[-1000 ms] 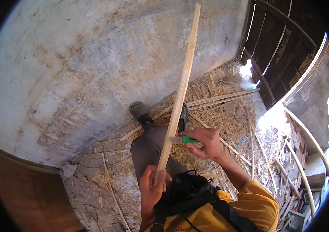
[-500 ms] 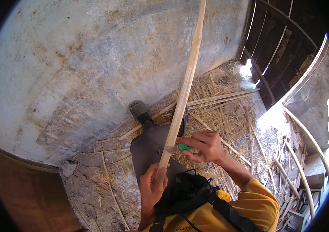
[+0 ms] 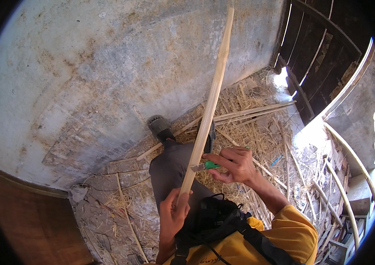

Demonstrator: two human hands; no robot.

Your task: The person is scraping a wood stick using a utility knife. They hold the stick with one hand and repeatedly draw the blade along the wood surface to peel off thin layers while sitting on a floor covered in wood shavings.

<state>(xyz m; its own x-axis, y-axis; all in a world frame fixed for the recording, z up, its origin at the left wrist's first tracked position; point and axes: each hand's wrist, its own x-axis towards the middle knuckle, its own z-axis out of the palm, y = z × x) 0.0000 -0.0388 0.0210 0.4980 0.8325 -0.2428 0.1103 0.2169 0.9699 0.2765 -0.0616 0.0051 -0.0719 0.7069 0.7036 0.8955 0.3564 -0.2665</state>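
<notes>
A long pale split bamboo strip (image 3: pixel 214 95) slants up and away from my lap, its far end standing out in front of the wall. My left hand (image 3: pixel 175 212) is closed around the near end, thumb lying along it. My right hand (image 3: pixel 234 165) grips a green-handled cutter knife (image 3: pixel 211 164), its fingers wrapped over most of the handle. The short metal blade touches the strip's right edge, a little above my left hand. Below the strip are my dark trouser leg (image 3: pixel 170 165) and a grey shoe (image 3: pixel 158 125).
Straw-like shavings (image 3: pixel 258 137) litter the floor. Several cut bamboo strips (image 3: pixel 253 112) lie beyond my foot by the stained wall (image 3: pixel 99 79). Curved poles (image 3: pixel 344 201) lean at the right, near a dark slatted wooden panel (image 3: pixel 320 57). A black bag (image 3: pixel 218 216) rests on my lap.
The bamboo strip's far tip has come into view at the top, having been cut off by the picture edge. My right hand and the knife shift slightly, with more green handle showing behind the fingers.
</notes>
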